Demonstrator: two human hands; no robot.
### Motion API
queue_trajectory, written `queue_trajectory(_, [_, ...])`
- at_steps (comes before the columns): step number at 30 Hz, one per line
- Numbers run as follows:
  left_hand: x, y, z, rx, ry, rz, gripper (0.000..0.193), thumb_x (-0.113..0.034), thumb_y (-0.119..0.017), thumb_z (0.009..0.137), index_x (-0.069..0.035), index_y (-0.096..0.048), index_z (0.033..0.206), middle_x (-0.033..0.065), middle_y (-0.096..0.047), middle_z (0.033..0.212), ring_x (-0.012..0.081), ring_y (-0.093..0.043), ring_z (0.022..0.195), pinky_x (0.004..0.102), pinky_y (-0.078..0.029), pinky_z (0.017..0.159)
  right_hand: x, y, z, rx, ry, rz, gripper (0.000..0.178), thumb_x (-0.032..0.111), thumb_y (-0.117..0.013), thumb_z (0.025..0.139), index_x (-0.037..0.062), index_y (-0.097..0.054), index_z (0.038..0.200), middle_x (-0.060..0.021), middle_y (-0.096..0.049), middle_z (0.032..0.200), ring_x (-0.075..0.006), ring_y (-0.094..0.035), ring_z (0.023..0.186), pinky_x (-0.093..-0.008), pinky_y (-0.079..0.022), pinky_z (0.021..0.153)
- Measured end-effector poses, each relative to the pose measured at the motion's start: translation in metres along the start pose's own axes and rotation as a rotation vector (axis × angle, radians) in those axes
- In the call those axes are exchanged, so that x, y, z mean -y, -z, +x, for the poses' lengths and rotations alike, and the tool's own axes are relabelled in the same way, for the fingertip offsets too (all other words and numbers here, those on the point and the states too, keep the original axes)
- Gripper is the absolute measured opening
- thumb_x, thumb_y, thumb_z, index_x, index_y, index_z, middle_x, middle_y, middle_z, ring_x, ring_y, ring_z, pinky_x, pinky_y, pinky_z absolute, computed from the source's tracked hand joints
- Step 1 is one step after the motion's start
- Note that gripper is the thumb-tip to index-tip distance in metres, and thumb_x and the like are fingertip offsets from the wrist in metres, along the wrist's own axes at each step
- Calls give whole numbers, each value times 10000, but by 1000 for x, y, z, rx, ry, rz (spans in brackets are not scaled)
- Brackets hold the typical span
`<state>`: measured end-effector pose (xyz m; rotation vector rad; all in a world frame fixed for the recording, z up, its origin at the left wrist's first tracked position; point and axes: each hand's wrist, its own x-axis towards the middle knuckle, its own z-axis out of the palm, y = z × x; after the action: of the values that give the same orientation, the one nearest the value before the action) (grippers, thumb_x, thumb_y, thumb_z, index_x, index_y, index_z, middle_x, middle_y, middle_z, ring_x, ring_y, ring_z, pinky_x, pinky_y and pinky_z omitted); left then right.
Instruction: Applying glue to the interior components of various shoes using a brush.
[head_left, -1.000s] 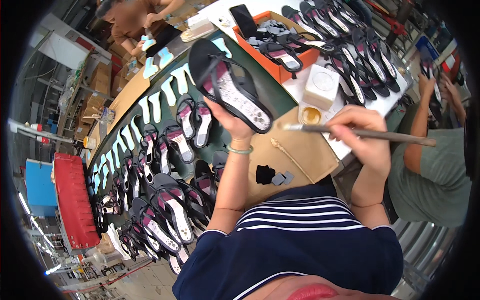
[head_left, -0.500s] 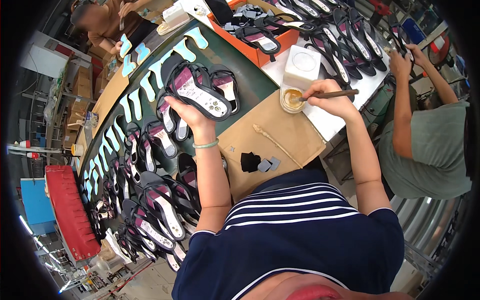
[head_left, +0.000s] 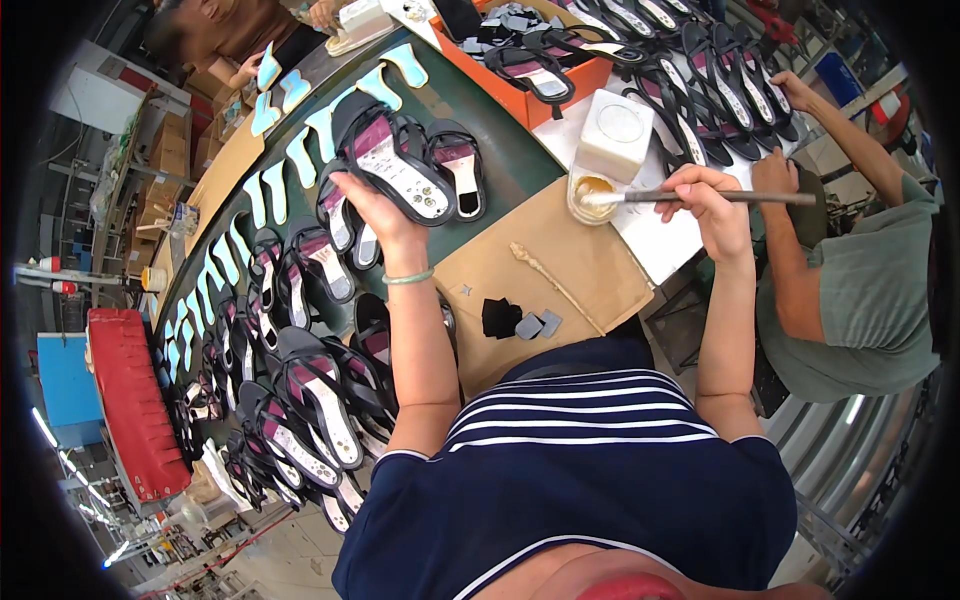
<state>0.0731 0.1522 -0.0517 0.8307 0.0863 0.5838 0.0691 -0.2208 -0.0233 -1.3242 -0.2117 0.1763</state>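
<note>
My left hand (head_left: 380,212) grips a black strappy sandal (head_left: 412,182) by its side, over the green table; its white insole, with several round metal-looking spots at the heel, faces up. In my right hand (head_left: 712,205) is a glue brush (head_left: 660,197), held by its dark handle. Its pale bristles sit at the rim of a small glue pot (head_left: 592,200) with yellowish contents. Behind the pot stands a white block-shaped container (head_left: 615,132). On the brown cardboard (head_left: 560,235) before me lie a glue-crusted stick (head_left: 550,280), black squares (head_left: 500,318) and grey squares (head_left: 540,325).
More sandals (head_left: 320,400) crowd the left of the green table (head_left: 520,150), with pale blue-edged pieces (head_left: 265,200) in rows beyond. An orange box (head_left: 555,95) holds sandals and small squares. Co-workers are at the right (head_left: 850,290) and far left (head_left: 225,40).
My right hand has moved right and drawn the brush back, so its pale bristles now show at the pot's rim. My left hand still holds the sandal. The right co-worker's hands have moved apart.
</note>
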Motion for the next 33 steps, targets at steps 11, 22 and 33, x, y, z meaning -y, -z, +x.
queue_trajectory(11, [11, -23, -16, 162, 261, -151, 758, -676, -271, 938, -39, -468, 1299, 160, -640, 1125, 261, -676, 917, 387, -592, 721, 34, -23, -15, 237, 186, 285, 275, 139, -597, 826, -88, -627, 977, -230, -589, 989, -290, -643, 792, -354, -544, 702])
queue_trajectory(22, [8, -49, -34, 304, 410, -78, 781, -724, -246, 909, -74, -515, 1248, 120, -678, 1016, 213, -698, 758, 346, -608, 626, 35, -112, 43, 205, 532, -309, 145, -39, -623, 838, -63, -676, 971, -114, -647, 952, -155, -644, 840, -244, -518, 742])
queue_trajectory(33, [8, -48, -35, 369, 463, -55, 846, -738, -239, 898, -27, -493, 1280, 156, -678, 1029, 217, -705, 743, 333, -611, 603, 38, -99, 84, 364, 447, -330, 118, -17, -609, 810, -70, -681, 887, -66, -625, 784, -124, -638, 702, -256, -531, 682])
